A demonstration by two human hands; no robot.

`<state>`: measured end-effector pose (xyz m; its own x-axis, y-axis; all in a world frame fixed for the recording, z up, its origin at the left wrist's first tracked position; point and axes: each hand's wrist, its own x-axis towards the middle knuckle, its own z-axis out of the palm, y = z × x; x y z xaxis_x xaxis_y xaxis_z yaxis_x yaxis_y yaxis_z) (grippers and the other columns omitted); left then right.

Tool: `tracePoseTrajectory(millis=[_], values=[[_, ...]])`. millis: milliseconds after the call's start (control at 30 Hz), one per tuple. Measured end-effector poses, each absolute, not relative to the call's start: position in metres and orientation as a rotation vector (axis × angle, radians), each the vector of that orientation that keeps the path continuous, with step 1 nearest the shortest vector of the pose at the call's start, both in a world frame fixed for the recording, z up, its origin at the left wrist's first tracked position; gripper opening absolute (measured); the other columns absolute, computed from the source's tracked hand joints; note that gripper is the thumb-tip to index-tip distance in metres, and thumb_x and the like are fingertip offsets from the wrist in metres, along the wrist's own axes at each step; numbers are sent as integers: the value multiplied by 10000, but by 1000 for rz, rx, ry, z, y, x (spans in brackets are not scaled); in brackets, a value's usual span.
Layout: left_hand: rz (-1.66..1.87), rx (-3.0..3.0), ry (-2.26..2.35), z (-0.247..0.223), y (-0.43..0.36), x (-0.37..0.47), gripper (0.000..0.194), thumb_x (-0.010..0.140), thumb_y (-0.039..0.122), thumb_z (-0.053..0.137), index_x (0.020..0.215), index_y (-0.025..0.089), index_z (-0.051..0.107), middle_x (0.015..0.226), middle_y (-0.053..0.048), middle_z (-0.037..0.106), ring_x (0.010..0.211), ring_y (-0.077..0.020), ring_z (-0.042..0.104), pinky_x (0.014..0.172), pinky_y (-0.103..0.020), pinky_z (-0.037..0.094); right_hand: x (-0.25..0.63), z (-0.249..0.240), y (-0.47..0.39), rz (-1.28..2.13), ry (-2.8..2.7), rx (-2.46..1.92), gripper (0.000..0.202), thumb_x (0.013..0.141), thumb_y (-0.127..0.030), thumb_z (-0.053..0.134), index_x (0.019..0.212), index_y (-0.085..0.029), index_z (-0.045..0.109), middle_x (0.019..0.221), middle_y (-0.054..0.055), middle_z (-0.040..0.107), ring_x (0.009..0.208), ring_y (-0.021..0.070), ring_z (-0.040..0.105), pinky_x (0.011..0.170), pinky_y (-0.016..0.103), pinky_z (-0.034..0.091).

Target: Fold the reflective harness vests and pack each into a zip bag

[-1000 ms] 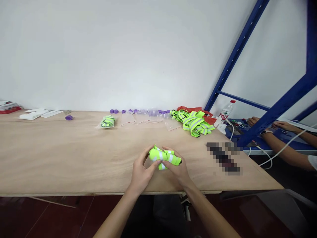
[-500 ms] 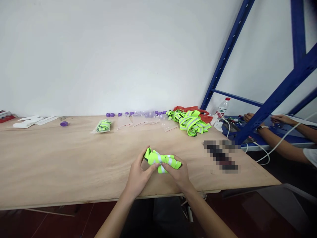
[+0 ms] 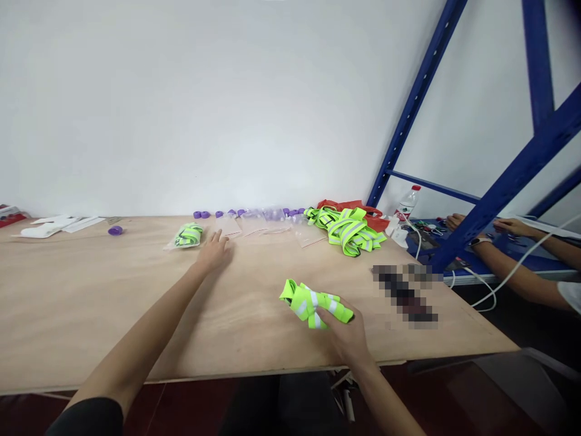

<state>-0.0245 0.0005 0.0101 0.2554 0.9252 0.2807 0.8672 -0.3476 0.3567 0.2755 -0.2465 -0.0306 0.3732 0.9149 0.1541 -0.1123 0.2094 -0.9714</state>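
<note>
My right hand (image 3: 347, 333) grips a folded bundle of neon-yellow reflective strap (image 3: 313, 303) with silver-grey stripes, held over the front of the table. My left hand (image 3: 214, 250) reaches to the back of the table with its fingers stretched out and nothing seen in it. Its fingertips are at the near edge of a clear plastic bag (image 3: 230, 226); whether they touch it I cannot tell. Just left of that hand lies a clear bag with a folded reflective strap (image 3: 188, 235) inside. A loose heap of the same straps (image 3: 356, 231) lies at the back right.
Purple rolls (image 3: 203, 214) line the wall, with more clear bags (image 3: 254, 223) beside them. Red plastic (image 3: 374, 219) sits behind the heap. On the right stand a blue metal frame (image 3: 420, 91) and a bottle (image 3: 408, 203). Another person's hands (image 3: 512, 227) work beyond it. A pixelated patch covers something dark.
My left hand has let go of the strap bundle and moved forward and left to the clear bags. The right hand keeps the bundle and has shifted slightly right and nearer.
</note>
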Motion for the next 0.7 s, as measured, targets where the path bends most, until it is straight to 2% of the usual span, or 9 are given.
tracePoseTrajectory(millis=[100, 167, 333, 433, 567, 633, 700], values=[[570, 2413, 1760, -1, 26, -28, 319, 881, 321, 521, 1085, 134, 679, 1522, -201, 464, 1436, -429, 347, 1108, -618, 315, 278, -36, -255, 875, -896, -1156, 461, 634, -483, 884, 940, -150, 790, 845, 99, 785, 726, 250, 723, 623, 314, 609], [581, 2427, 1780, -5, 33, -28, 348, 919, 331, 461, 1133, 151, 669, 1476, -184, 523, 1408, -411, 389, 1085, -632, 333, 278, -37, -260, 868, -887, -1182, 477, 634, -495, 884, 944, -143, 793, 854, 107, 786, 744, 253, 727, 645, 316, 613], [817, 2526, 1719, 4, 18, -29, 426, 984, 253, 311, 1231, 157, 645, 1361, -159, 598, 1301, -310, 505, 1108, -502, 365, 274, -34, -268, 854, -876, -1215, 495, 639, -529, 877, 937, -142, 792, 868, 112, 785, 770, 262, 729, 651, 327, 616], [909, 2606, 1615, 13, -15, -24, 403, 987, 270, 352, 1259, 183, 636, 1339, -144, 582, 1204, -285, 568, 1044, -440, 435, 270, -31, -268, 851, -943, -1209, 464, 686, -512, 853, 972, -152, 787, 900, 118, 787, 798, 278, 737, 657, 342, 625], [931, 2742, 1356, 21, -74, -3, 400, 945, 282, 503, 1331, 222, 587, 1356, -136, 539, 1032, -258, 633, 927, -411, 509, 264, -10, -265, 615, -1216, -1172, 308, 810, -388, 775, 1041, -185, 771, 989, 117, 785, 872, 292, 751, 724, 379, 650], [936, 2771, 1182, 25, -100, 12, 432, 926, 240, 525, 1357, 229, 563, 1324, -136, 541, 1004, -253, 633, 887, -405, 529, 264, 10, -261, 345, -1491, -1041, 259, 859, -269, 723, 1110, -211, 750, 1093, 107, 769, 986, 291, 739, 854, 412, 636], [916, 2732, 1031, 30, -122, 24, 481, 909, 197, 523, 1388, 238, 536, 1299, -131, 535, 1023, -252, 622, 867, -386, 542, 265, 32, -255, 76, -1818, -845, 334, 908, -177, 638, 1235, -216, 695, 1217, 107, 728, 1137, 284, 688, 1004, 450, 574]])
